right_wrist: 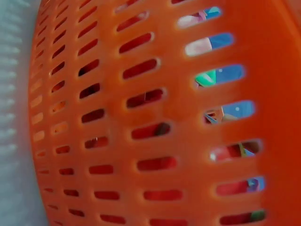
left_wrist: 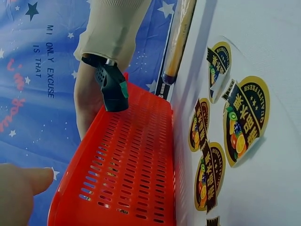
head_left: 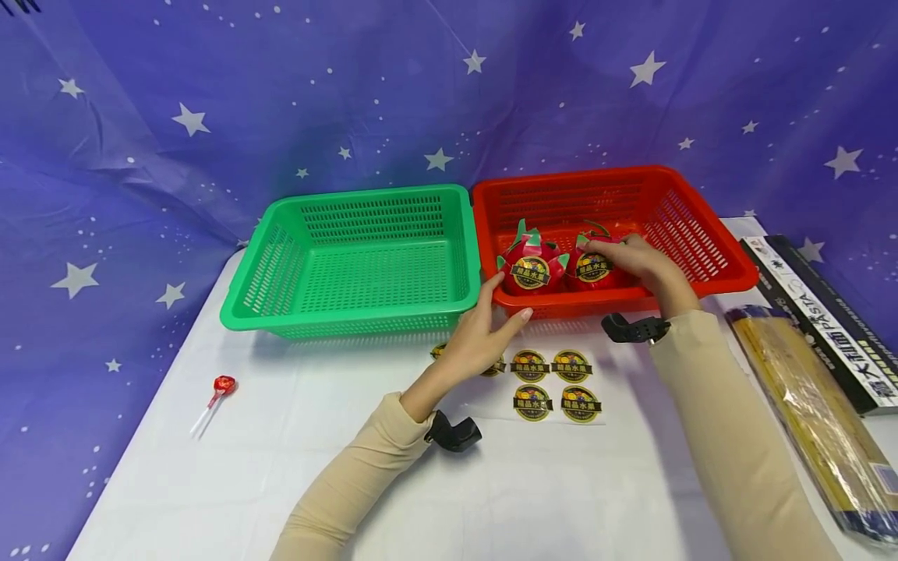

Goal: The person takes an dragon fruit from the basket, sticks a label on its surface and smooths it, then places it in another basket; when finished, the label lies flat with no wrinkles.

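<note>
In the head view my right hand [head_left: 634, 259] reaches into the red basket [head_left: 708, 226] and grips a dragon fruit [head_left: 593, 269] with a round black-and-gold label on its front. To its left, in the same basket, sits a second dragon fruit [head_left: 531, 269] bearing a similar label. My left hand [head_left: 479, 336] is at the basket's front left corner, thumb spread away from the fingers; whether it touches the rim I cannot tell. The left wrist view catches only part of that hand [left_wrist: 21, 190]. Basket slots fill the right wrist view and mostly hide the fruit.
A green basket [head_left: 365, 319] stands left of the red one. Several round stickers [head_left: 531, 403] lie in front on the white table [head_left: 561, 499]. A red lollipop [head_left: 223, 386] lies at left; bagged pasta [head_left: 807, 405] and a black-and-white box [head_left: 828, 319] lie at right.
</note>
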{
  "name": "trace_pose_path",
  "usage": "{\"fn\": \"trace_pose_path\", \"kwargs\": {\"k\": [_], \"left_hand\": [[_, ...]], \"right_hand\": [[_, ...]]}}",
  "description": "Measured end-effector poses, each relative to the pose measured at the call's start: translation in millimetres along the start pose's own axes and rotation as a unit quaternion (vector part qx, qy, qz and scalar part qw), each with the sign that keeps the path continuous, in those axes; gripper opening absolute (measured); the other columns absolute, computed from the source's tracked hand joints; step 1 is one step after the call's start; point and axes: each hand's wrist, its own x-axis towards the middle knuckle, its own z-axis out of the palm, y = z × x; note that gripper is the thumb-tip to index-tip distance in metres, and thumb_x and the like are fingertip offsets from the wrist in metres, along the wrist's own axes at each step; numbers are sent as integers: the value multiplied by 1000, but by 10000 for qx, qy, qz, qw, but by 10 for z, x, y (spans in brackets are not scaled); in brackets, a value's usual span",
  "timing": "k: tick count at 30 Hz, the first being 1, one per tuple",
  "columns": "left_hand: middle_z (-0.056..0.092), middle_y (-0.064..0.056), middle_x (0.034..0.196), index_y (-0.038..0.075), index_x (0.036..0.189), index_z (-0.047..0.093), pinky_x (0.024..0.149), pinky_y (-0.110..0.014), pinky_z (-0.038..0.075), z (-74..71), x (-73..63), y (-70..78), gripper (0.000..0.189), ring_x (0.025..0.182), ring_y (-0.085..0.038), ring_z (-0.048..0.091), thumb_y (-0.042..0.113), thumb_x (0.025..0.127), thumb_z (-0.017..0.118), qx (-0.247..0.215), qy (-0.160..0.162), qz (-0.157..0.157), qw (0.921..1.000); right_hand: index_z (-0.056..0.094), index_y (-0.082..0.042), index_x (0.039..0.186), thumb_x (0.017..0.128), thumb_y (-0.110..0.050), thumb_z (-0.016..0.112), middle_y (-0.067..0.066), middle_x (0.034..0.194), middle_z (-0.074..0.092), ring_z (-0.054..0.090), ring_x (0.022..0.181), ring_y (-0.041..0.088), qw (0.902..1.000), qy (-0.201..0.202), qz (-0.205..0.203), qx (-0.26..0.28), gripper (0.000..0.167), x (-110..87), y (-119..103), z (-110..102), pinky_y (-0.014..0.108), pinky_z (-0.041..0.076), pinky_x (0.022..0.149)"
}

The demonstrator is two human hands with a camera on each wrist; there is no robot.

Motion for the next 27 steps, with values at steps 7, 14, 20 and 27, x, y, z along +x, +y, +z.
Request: {"fn": "trace_pose_path", "kwargs": {"k": [7,14,20,27], "left_hand": [[37,-8,143,23,144,13,104,-48,33,4,0,-11,73,132,-25,34,49,87,51,-34,-87,-19,10000],[42,-8,140,25,145,12,100,-46,38,12,6,-21,73,126,-25,43,48,88,50,39,-42,85,9999],[48,-1,62,28,145,8,60,-31,42,44,21,-51,74,48,-12,38,49,88,49,400,-40,90,9992],[55,-5,69,32,145,-1,87,-44,44,29,6,-24,78,49,-12,47,50,88,49,471,-148,31,9988]], "right_hand": [[37,5,123,80,-68,42,19,112,45,44,99,29,9981,-297,-146,-516,84,28,12,3,37,42,82],[-1,2,143,80,-73,30,31,146,10,17,133,46,9915,272,-540,-1152,103,-3,-9,37,58,19,106],[33,4,137,88,-65,21,29,135,40,33,125,47,9738,1555,-973,-1347,86,-47,11,62,56,27,102],[47,1,129,90,-59,26,25,126,51,43,119,42,9583,2335,-1265,-1051,74,-83,-12,105,52,33,99]]}}
